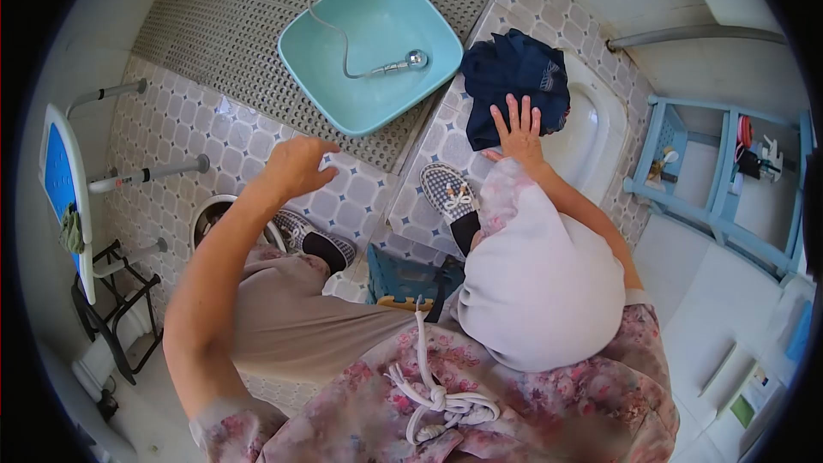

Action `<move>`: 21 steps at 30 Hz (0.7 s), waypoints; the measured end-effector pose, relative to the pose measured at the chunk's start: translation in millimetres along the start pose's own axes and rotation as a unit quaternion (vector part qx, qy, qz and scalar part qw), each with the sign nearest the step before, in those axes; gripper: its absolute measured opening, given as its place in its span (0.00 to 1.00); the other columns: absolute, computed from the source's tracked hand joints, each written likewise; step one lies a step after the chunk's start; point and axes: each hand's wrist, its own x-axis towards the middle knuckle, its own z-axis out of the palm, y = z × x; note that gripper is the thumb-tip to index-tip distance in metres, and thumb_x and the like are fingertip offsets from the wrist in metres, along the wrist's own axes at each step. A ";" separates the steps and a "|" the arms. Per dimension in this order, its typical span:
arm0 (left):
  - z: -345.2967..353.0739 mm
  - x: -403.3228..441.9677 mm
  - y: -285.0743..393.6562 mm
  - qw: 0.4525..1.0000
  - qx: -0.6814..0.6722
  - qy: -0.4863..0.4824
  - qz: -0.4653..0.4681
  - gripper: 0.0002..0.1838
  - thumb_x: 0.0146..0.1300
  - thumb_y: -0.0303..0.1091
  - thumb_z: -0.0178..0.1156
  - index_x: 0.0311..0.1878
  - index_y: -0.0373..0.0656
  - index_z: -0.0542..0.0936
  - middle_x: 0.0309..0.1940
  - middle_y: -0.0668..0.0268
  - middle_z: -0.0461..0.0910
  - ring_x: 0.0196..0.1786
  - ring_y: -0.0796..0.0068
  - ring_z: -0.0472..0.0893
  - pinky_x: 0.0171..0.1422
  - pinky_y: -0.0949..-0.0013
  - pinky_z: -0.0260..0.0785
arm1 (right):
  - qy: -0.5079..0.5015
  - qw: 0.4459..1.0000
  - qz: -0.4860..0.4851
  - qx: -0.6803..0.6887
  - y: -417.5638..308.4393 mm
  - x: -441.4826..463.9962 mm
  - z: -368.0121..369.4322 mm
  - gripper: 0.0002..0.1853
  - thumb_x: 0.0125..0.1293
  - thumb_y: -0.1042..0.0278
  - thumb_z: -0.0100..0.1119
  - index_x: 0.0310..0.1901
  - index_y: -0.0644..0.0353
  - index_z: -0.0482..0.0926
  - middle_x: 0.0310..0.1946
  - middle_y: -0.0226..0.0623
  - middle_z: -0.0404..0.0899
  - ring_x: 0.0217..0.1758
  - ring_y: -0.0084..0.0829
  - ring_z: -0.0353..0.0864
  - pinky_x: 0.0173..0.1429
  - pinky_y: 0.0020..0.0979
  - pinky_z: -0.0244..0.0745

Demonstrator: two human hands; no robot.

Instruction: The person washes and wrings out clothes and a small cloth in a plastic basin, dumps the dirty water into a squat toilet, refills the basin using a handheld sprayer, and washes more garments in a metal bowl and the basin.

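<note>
A dark blue cloth [513,69] lies bunched on the tiled ledge beside the white floor toilet. My right hand [519,135] rests on its lower edge, fingers spread. To the left, my left hand [300,166] hovers over the tiles below the basin, fingers partly curled and thumb apart, with nothing in it. The turquoise basin [351,39] stands on the grey perforated mat, near the cloth. Inside it lies a metal shower head [415,60] on a hose.
A blue shelf rack [724,159] with small items stands at the right. At the left are grab bars [167,169] and a blue-and-white seat [62,171]. A metal bowl [210,210] sits by my left shoe. The white toilet [591,133] is set into the floor.
</note>
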 end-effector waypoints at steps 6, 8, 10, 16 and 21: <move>21.1 79.1 -23.7 0.995 0.064 0.053 0.050 0.25 0.55 0.40 0.67 0.55 0.40 0.79 0.43 0.51 0.83 0.47 0.50 0.82 0.55 0.55 0.74 | 0.002 1.000 -0.002 -0.019 3.9 -0.2 22.0 0.56 0.49 0.27 0.63 0.76 0.47 0.56 0.78 0.53 0.43 0.79 0.63 0.39 0.76 0.60 0.33; 35.5 101.4 -19.2 0.989 0.061 0.110 0.074 0.28 0.55 0.40 0.67 0.59 0.39 0.76 0.44 0.49 0.82 0.47 0.48 0.82 0.56 0.55 0.74 | 0.007 1.000 -0.008 -0.024 7.2 0.7 31.0 0.56 0.48 0.27 0.63 0.76 0.46 0.56 0.78 0.52 0.43 0.79 0.63 0.39 0.75 0.60 0.35; 53.1 119.3 -15.4 0.982 0.057 0.156 0.089 0.31 0.55 0.40 0.67 0.62 0.39 0.72 0.46 0.48 0.81 0.47 0.46 0.81 0.56 0.55 0.74 | 0.014 0.999 -0.009 -0.030 7.8 1.2 33.0 0.56 0.47 0.26 0.63 0.76 0.45 0.56 0.78 0.51 0.44 0.79 0.62 0.40 0.75 0.60 0.37; 88.0 145.9 9.8 0.998 0.010 0.050 -0.047 0.36 0.58 0.42 0.63 0.68 0.41 0.63 0.48 0.48 0.81 0.49 0.47 0.82 0.53 0.52 0.75 | 0.029 0.999 -0.012 -0.042 8.5 -1.1 43.0 0.55 0.47 0.25 0.62 0.75 0.42 0.57 0.78 0.48 0.45 0.78 0.61 0.42 0.75 0.58 0.34; 101.2 154.0 21.8 0.998 0.055 0.036 -0.011 0.34 0.58 0.41 0.63 0.67 0.45 0.66 0.46 0.50 0.82 0.49 0.49 0.82 0.53 0.53 0.76 | 0.023 0.999 -0.013 -0.026 13.9 -2.8 49.5 0.55 0.50 0.24 0.60 0.76 0.40 0.53 0.79 0.45 0.41 0.79 0.58 0.38 0.75 0.56 0.27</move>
